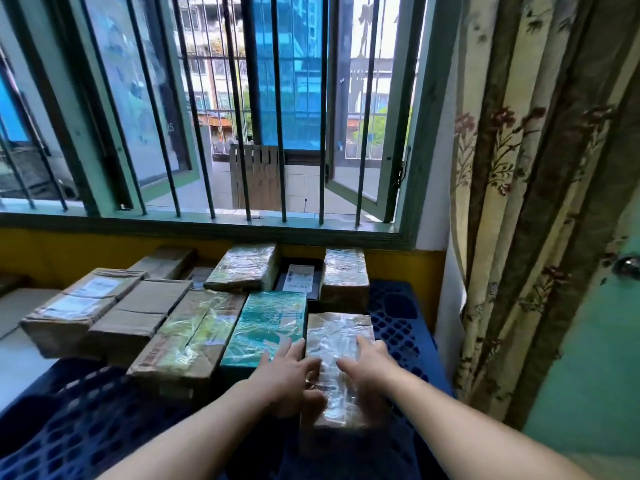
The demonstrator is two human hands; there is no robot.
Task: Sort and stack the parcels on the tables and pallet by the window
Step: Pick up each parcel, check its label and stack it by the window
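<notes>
Below the barred window (242, 109), about ten parcels crowd one blue pallet (394, 306); both hands, left hand (291, 372) and right hand (367, 362), rest flat-fingered on the nearest taped parcel (337, 344).

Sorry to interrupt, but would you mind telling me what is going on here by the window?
A person is arranging wrapped parcels on a blue pallet under the barred window. Both hands rest on a tape-wrapped brown parcel at the row's right end: the left hand at its left edge, beside the teal parcel, the right hand flat on top. More parcels lie left and behind.

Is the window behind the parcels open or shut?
Open: the right window pane is swung outward beyond the bars, leaving a clear gap onto the street.
</notes>
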